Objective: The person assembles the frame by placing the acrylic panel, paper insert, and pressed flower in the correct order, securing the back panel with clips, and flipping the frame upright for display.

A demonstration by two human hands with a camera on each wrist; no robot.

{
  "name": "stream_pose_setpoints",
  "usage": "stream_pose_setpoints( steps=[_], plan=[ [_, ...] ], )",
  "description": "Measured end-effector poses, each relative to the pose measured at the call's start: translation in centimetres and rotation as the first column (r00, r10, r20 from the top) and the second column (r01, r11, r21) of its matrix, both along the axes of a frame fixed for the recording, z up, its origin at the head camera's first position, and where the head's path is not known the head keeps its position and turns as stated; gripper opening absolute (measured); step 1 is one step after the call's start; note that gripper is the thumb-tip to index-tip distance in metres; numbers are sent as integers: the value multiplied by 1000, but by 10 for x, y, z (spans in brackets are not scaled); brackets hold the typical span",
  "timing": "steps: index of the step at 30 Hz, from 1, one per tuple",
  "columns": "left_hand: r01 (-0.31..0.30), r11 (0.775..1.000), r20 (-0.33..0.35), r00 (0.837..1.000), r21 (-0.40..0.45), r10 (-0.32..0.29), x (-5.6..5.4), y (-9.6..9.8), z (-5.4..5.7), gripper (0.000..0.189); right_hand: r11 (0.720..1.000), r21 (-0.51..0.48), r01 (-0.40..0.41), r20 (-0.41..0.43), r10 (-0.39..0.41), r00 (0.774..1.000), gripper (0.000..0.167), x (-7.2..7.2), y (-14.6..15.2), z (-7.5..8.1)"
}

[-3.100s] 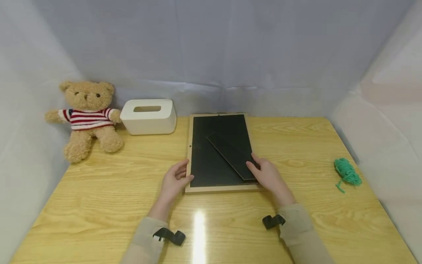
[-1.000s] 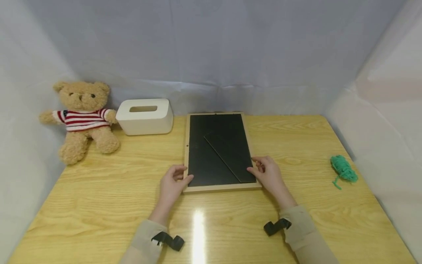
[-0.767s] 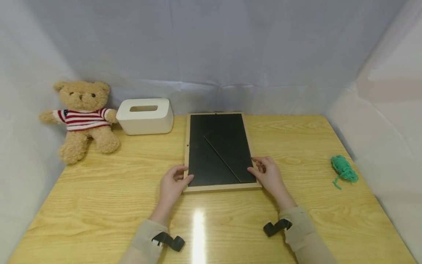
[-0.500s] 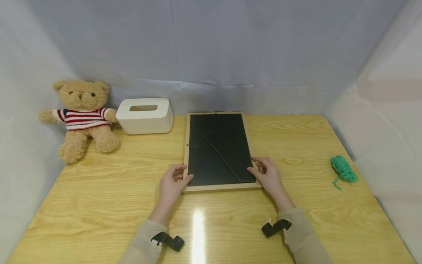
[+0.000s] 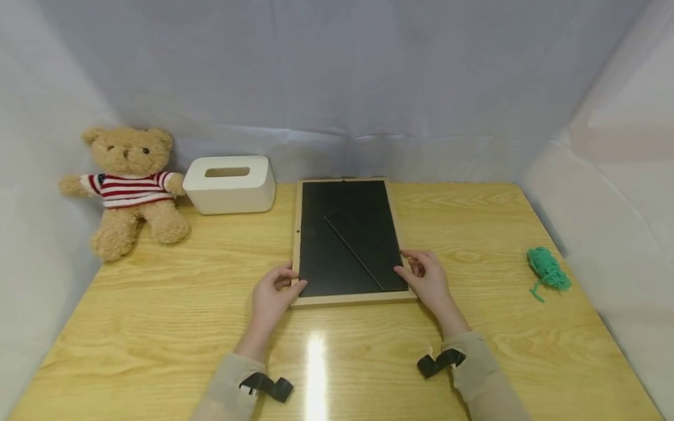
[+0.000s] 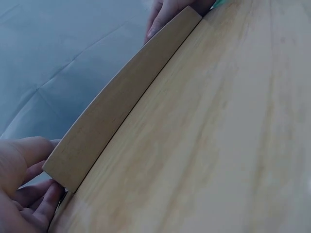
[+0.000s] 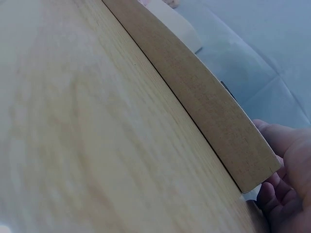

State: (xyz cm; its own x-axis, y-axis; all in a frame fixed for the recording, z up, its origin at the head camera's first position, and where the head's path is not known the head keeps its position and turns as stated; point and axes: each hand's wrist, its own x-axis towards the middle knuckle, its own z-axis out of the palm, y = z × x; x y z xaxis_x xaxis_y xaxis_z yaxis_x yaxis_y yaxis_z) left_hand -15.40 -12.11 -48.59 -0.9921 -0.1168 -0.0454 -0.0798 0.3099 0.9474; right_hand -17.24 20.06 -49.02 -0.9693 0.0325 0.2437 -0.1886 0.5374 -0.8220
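A picture frame (image 5: 329, 260) lies back side up on the wooden table, its black backing framed by light wood. A black stand flap (image 5: 363, 251) lies slanted across the backing, flat or nearly so. My left hand (image 5: 272, 297) holds the frame's near left corner, thumb on top and fingers at the side. Opposite it, my right hand (image 5: 429, 283) grips the right edge near the front corner, its thumb by the flap's lower end. In both wrist views the frame's wooden near side (image 6: 121, 99) sits on or just above the tabletop; the front face is hidden.
A teddy bear (image 5: 131, 190) in a striped sweater sits at the back left beside a white tissue box (image 5: 229, 196). Green yarn (image 5: 549, 269) lies near the right edge. Pale sheets (image 5: 337, 88) enclose the table (image 5: 158, 327) at the back and sides.
About three seconds ago my right hand held the stand flap slightly raised. Now the flap lies down and that hand grips the frame's edge. In the last second almost nothing has moved.
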Motion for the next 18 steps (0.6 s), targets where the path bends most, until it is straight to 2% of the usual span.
stream_pose_setpoints(
  steps=[7, 10, 14, 18],
  plan=[
    [-38, 994, -30, 999, 104, 41, 10, 2, 3, 25, 1000, -19, -13, -20, 13, 1000, 35, -2, -1, 2],
    [-51, 991, -52, 997, 120, 58, 12, 5, 4, 22, 1000, -26, -17, -21, 17, 1000, 35, -2, -1, 2],
    [-59, 991, -70, 995, 118, 68, 14, 6, 4, 17, 999, -24, -22, -10, 22, 1000, 35, -1, -1, 2],
    [-20, 996, -123, 992, 84, 31, 15, 7, 4, 14, 999, -23, -28, 5, 29, 1000, 36, 0, -1, 2]
  ],
)
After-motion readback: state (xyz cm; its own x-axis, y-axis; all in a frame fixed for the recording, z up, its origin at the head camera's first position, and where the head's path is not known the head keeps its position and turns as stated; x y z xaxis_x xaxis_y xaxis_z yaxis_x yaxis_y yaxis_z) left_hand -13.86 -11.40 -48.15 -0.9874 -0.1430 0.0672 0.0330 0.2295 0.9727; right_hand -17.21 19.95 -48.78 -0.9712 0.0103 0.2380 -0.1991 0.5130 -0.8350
